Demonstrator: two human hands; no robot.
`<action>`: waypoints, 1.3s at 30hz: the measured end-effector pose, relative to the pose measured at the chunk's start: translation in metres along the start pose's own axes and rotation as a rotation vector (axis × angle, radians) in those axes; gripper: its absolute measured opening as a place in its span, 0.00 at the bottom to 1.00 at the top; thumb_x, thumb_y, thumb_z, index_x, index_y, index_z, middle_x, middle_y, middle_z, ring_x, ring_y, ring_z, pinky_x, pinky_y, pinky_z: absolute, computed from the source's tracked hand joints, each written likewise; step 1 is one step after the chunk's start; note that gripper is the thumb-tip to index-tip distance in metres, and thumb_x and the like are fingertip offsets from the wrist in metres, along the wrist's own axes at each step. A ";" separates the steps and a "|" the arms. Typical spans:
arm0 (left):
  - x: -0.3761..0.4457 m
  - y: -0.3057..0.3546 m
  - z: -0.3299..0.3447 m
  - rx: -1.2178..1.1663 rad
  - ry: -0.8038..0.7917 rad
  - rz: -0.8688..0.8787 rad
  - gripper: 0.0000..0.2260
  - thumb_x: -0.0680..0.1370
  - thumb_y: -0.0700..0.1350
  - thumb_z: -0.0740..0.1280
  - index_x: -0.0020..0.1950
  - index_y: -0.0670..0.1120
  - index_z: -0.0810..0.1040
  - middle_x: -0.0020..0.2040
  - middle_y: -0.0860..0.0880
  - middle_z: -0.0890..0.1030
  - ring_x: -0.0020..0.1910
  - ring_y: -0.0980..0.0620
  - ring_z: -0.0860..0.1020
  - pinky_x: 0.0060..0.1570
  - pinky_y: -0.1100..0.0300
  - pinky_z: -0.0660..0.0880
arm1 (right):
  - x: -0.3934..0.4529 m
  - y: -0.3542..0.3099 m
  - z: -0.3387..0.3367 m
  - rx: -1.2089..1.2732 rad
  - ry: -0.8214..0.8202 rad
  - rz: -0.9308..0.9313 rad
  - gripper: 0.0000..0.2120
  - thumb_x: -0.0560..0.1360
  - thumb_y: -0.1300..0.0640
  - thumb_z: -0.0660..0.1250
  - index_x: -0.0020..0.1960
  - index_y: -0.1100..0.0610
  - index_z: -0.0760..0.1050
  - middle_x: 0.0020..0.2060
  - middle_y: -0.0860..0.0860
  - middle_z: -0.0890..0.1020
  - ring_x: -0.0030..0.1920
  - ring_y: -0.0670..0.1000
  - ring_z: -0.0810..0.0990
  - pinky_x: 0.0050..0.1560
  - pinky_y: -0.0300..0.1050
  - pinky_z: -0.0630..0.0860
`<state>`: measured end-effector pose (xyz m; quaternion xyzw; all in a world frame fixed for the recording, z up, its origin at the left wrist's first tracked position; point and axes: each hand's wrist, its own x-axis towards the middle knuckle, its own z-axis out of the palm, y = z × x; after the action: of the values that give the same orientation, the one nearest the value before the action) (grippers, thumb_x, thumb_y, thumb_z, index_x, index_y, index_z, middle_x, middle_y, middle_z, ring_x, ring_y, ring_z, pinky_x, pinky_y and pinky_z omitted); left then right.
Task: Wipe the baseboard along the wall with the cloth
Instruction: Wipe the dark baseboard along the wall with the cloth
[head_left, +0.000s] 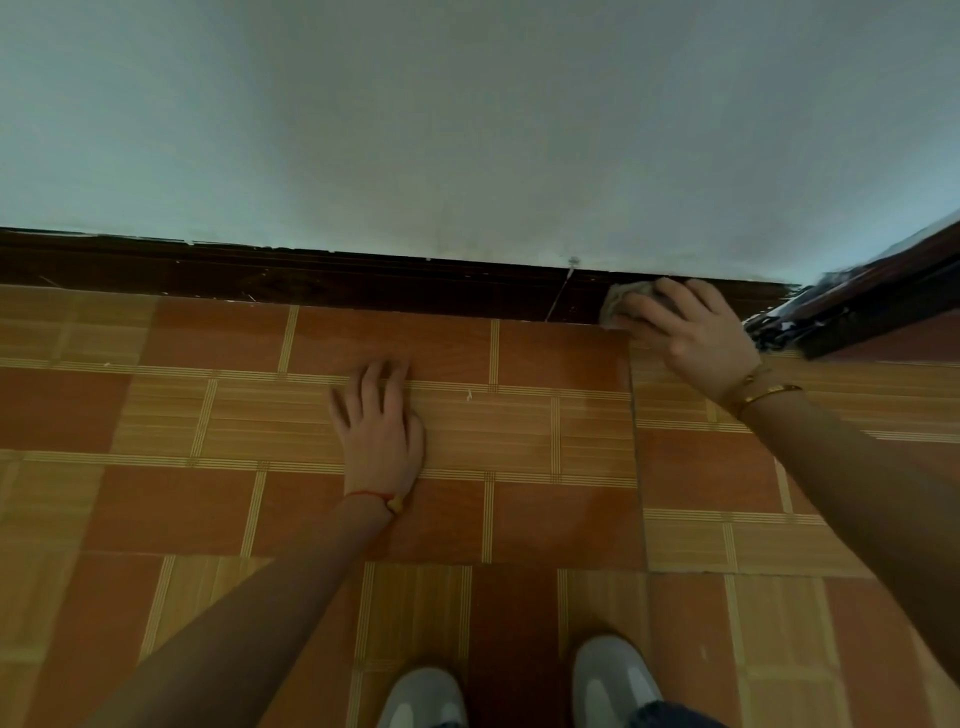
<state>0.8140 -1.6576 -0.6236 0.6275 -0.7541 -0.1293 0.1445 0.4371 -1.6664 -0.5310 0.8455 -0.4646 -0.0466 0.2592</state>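
A dark brown baseboard (311, 278) runs along the foot of the pale wall, from the left edge to the right corner. My right hand (685, 325) presses a small grey cloth (618, 304) against the baseboard near its right end; my fingers cover most of the cloth. My left hand (382, 421) lies flat on the tiled floor, palm down with fingers spread, a little in front of the baseboard and holding nothing.
The floor (208, 499) is orange and tan patterned tile. A second dark baseboard or frame (883, 306) with white paint flecks angles off at the right corner. A thin pale scratch or wire (561, 291) crosses the baseboard just left of the cloth. My grey shoes (613, 680) stand at the bottom edge.
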 end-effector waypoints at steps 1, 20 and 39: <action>0.002 0.007 0.002 -0.008 0.000 0.005 0.25 0.78 0.49 0.54 0.75 0.47 0.68 0.73 0.41 0.69 0.74 0.40 0.61 0.75 0.33 0.50 | -0.004 0.002 0.001 0.003 -0.004 0.010 0.19 0.76 0.68 0.62 0.65 0.56 0.76 0.61 0.55 0.78 0.61 0.61 0.69 0.61 0.56 0.66; 0.009 0.094 0.048 0.045 -0.073 0.112 0.24 0.79 0.50 0.55 0.74 0.46 0.67 0.73 0.41 0.69 0.75 0.40 0.63 0.73 0.29 0.51 | -0.013 0.026 0.000 -0.012 0.036 -0.118 0.18 0.75 0.67 0.63 0.63 0.56 0.77 0.61 0.55 0.78 0.60 0.59 0.70 0.62 0.53 0.66; 0.008 0.100 0.048 0.046 -0.076 0.097 0.24 0.79 0.50 0.54 0.74 0.46 0.66 0.75 0.43 0.67 0.76 0.41 0.61 0.74 0.31 0.48 | 0.018 0.012 0.015 -0.049 0.070 -0.295 0.19 0.77 0.63 0.61 0.67 0.55 0.75 0.63 0.53 0.75 0.59 0.56 0.73 0.62 0.51 0.67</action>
<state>0.7039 -1.6470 -0.6302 0.5881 -0.7913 -0.1282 0.1074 0.4338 -1.6921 -0.5351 0.8990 -0.3249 -0.0658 0.2861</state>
